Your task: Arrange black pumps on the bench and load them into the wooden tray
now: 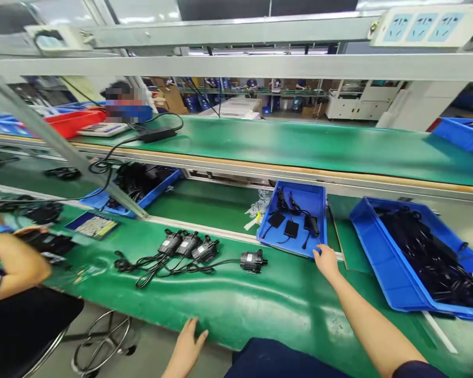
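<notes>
My right hand (326,261) reaches forward and touches the near rim of a small blue tray (314,195) that holds a few black adapters with cords. My left hand (188,340) rests with fingers spread on the near edge of the green bench (260,310) and holds nothing. On the bench between the two hands lie several small black pumps (189,244) with tangled black cords; one pump (252,261) lies apart from the rest, closest to my right hand.
A large blue bin (382,262) full of black cables sits at the right. Another blue bin (157,190) of black parts lies on the lower belt. A co-worker's arm (16,262) works at the left, above a stool (98,341). A raised green shelf (299,142) runs behind.
</notes>
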Available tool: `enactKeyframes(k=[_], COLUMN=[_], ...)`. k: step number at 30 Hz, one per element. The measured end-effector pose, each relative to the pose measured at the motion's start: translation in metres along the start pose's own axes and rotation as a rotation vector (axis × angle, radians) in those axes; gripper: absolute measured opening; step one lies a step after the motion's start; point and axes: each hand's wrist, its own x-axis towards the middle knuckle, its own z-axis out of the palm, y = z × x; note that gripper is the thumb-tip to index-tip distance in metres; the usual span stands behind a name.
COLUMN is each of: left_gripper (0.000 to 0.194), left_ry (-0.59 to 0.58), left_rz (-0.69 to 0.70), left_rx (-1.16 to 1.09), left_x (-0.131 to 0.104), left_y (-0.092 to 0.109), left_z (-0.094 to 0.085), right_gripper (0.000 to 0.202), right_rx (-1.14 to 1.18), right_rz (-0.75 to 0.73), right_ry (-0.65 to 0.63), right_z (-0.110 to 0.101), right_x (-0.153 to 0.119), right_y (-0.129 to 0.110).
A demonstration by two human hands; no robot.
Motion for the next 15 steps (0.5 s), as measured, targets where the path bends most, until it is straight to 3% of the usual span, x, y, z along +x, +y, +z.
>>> enactKeyframes(k=[3, 6, 8, 10, 13, 15], left_gripper=[0.06, 0.056, 0.053, 0.052, 0.051, 0.05], left_ry=[0.031, 0.029, -0.018, -0.066, -0.138, -0.178], left_rz=[0.083, 0.189, 0.24, 0.28, 0.364, 0.436], left_rx=[0.085, 0.188, 0.254, 0.305, 0.393, 0.464], left_x=[0.066, 0.11, 0.127, 0.138, 0.146, 0.15], left_y=[0.014, 0.031, 0.04, 0.044, 0.041, 0.034], left_z=[-0.018, -0.037, -0.049, -0.057, -0.064, -0.065], right_gripper=[0.035, 0.016, 0.006, 0.014, 0.031, 0.041], right_rx=[0.014, 0.045, 0.084, 0.148, 0.272, 0.346], right_rz=[0.073, 0.158, 0.199, 0.212, 0.233, 0.262], right_ry=[-0.018, -0.074, -0.064, 0.023, 0.237, 0.377], right_z=[-0.006, -0.007, -0.012, -0.024, -0.056, -0.085], right_x=[0.035, 0.061, 0.071, 0.075, 0.066, 0.046], right_y=[0.002, -0.01, -0.021, -0.031, -0.046, -0.056])
